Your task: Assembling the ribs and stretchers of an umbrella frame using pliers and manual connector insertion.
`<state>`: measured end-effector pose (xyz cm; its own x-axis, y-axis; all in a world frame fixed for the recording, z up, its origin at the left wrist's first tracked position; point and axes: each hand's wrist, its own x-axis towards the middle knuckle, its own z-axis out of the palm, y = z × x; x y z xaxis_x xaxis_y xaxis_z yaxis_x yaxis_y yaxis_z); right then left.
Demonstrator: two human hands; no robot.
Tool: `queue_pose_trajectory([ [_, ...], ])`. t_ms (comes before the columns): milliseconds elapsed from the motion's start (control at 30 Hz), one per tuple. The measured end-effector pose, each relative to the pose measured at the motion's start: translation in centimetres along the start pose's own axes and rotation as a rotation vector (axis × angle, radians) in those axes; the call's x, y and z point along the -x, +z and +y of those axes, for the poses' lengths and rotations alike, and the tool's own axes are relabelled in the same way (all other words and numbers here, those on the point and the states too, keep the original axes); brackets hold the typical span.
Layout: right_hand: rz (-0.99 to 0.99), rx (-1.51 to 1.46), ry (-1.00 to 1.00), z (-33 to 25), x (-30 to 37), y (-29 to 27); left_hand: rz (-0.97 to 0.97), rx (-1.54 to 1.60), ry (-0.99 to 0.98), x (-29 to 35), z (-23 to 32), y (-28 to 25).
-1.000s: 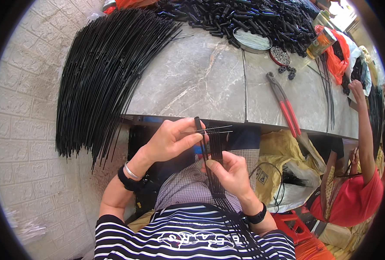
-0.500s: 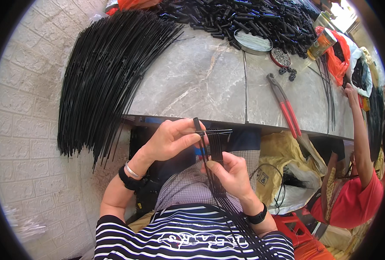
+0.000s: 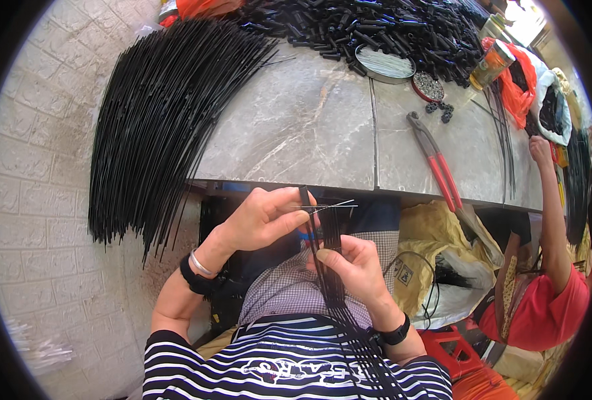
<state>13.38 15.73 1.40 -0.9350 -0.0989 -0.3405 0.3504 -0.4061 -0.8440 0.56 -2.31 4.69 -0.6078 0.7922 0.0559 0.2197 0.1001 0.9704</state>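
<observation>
My left hand (image 3: 266,217) is closed in a pinch in front of the table edge, thumb against fingers. From its fingertips two thin metal wires (image 3: 339,207) stick out to the right, crossing each other. A slim black tube (image 3: 304,195) stands upright by the same fingertips. Just below and to the right, my right hand (image 3: 352,267) is closed around a bundle of long thin black rods (image 3: 334,290). The rods fan down across my striped shirt toward the lower right. Their upper ends stand near the wires; the fingers partly hide where they meet.
A thick stack of black rods (image 3: 156,127) overhangs the table's left side. On the grey table (image 3: 289,140) lie red-handled cutters (image 3: 436,160), a round tin of thin pins (image 3: 386,65), a red dish of small parts (image 3: 429,87) and heaped black tubes (image 3: 376,27). A co-worker's arm (image 3: 554,207) reaches in at right.
The two wires at my left fingertips lay almost together before; now they spread into a cross. Both hands have barely moved, and the view has shifted slightly.
</observation>
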Motion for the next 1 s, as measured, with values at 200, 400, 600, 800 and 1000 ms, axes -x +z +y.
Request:
queue_pose_trajectory([
  [200,0.001,-0.015,0.019,-0.1,0.2,0.1,0.051,0.045,-0.001,0.2,0.4,0.6],
  [400,-0.003,0.039,-0.027,-0.6,0.4,0.2,0.042,-0.072,0.04,0.3,0.9,0.5],
  [600,-0.005,0.049,-0.05,-0.4,0.5,0.0,0.037,-0.067,0.026,0.2,0.9,0.4],
  [800,0.003,0.039,-0.063,-0.4,0.5,0.1,0.055,-0.011,0.001,0.0,1.3,0.6],
  [1000,0.045,0.201,-0.097,-0.5,0.9,0.3,0.06,0.101,-0.044,0.0,1.3,0.8],
])
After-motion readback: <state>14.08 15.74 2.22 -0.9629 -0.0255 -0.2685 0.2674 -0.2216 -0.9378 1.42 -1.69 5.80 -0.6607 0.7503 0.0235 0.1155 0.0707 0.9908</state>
